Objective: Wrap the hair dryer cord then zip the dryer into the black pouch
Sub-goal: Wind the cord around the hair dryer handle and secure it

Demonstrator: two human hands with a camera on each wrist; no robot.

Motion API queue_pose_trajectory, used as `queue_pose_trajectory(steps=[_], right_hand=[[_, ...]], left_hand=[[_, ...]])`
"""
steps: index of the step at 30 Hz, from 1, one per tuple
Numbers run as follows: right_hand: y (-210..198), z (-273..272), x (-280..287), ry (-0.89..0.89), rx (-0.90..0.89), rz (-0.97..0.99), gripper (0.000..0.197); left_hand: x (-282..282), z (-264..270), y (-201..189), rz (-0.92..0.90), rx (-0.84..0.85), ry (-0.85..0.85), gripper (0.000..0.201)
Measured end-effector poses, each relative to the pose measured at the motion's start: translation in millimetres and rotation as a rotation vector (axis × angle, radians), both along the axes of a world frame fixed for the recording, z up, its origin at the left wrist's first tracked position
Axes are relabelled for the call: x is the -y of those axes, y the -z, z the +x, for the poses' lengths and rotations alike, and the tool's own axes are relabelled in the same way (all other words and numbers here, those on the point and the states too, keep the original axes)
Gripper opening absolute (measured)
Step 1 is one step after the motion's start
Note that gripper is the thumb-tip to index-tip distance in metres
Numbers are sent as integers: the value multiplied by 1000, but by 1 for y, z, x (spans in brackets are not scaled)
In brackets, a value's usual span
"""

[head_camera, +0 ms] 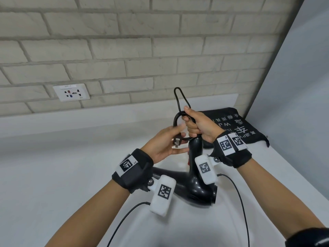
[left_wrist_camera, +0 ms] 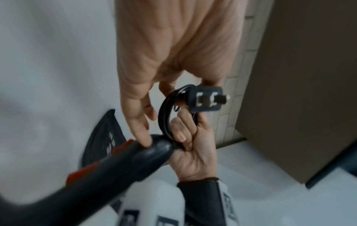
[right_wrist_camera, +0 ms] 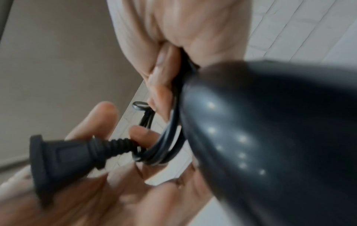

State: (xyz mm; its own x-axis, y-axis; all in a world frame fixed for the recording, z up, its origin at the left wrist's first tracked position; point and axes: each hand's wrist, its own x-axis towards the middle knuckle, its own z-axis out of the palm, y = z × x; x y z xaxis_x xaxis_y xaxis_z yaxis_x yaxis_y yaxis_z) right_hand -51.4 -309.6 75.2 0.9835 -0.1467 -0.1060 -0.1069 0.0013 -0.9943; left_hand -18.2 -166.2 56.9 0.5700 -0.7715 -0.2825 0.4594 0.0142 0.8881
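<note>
I hold a glossy black hair dryer [head_camera: 195,184] above the white counter [head_camera: 62,175], its handle pointing up. My right hand [head_camera: 197,123] grips the coiled black cord [head_camera: 174,122] at the handle's end, and one long loop sticks up above the fist. The plug [head_camera: 176,142] lies against the loosely straight fingers of my left hand [head_camera: 165,145]. In the left wrist view that hand's thumb touches the dryer [left_wrist_camera: 115,165] beside the cord [left_wrist_camera: 163,116] and plug [left_wrist_camera: 206,99]. The black pouch [head_camera: 236,127] with white print lies flat behind my right wrist.
A white wall socket [head_camera: 71,92] sits in the brick wall at the back left. A grey panel [head_camera: 293,86] closes the right side, next to the pouch. Thin black cables [head_camera: 238,193] hang from the wrist cameras over the counter's near part.
</note>
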Motion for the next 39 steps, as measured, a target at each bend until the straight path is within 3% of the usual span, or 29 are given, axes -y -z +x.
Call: queue_pose_trajectory(steps=[2, 6, 9, 14, 17, 20, 22, 24, 26, 28, 30, 35, 39], right_hand=[[0, 0, -1, 11, -2, -24, 42], [1, 1, 0, 44, 12, -12, 41], [3, 1, 4, 76, 23, 0, 42], [5, -3, 17, 148, 10, 41, 42], [6, -3, 17, 152, 3, 46, 43], [4, -1, 11, 139, 5, 37, 43], [4, -1, 10, 143, 5, 33, 43], [3, -1, 9, 146, 1, 27, 43], [3, -2, 9, 152, -3, 33, 43], [3, -2, 9, 160, -3, 38, 43], [3, -2, 9, 163, 4, 35, 43], [5, -3, 11, 176, 7, 22, 43], [6, -5, 13, 194, 23, 38, 43]], left_hand=[[-3, -3, -2, 89, 149, 2, 14], [-22, 3, -6, 214, 426, 67, 21], [-49, 21, -9, 230, 511, 62, 22], [-105, 81, 18, 260, 350, -382, 23], [-119, 97, 57, 585, 449, -505, 26], [-108, 95, 99, 941, 710, -382, 24], [-91, 84, 108, 1011, 777, -247, 22], [-70, 73, 97, 954, 892, -221, 23], [-46, 58, 71, 753, 1028, -331, 28], [-23, 37, 41, 461, 1022, -448, 27], [-2, 16, 14, 287, 971, -431, 32], [30, 1, -1, 376, 948, -333, 66], [28, 2, 9, 407, 818, -261, 53]])
